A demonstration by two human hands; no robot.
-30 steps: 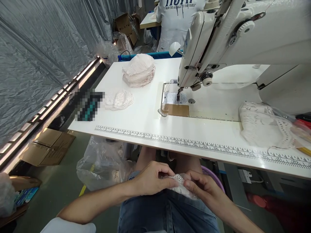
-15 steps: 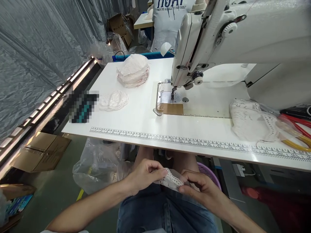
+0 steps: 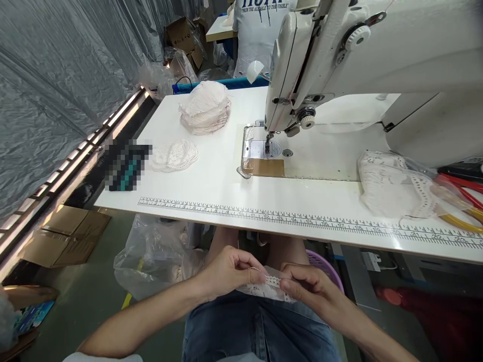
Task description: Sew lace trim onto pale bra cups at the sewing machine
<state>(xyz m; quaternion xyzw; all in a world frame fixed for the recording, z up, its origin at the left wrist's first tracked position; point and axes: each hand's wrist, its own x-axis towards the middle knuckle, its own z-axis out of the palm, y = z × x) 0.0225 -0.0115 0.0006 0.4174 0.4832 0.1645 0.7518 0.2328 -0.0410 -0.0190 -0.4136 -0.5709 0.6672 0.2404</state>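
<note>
Between my two hands, low over my lap, a piece of white lace fabric with a holed trim edge is stretched. My left hand pinches its left end with thumb and forefinger. At the other end, my right hand grips the trim, also with thumb and forefinger. Part of the fabric is hidden behind the fingers. Above my hands stands the table edge, with a white sewing machine on top; its presser foot has no fabric under it.
A stack of pale fabric pieces and a flat lace piece lie on the table's left. Bundled lace and yellow-and-red-handled scissors lie right. Below are a plastic bag, a cardboard box and a purple basket.
The lace trim has turned from a slant to nearly level between my hands. My left thumb and fingers have shifted slightly right along it.
</note>
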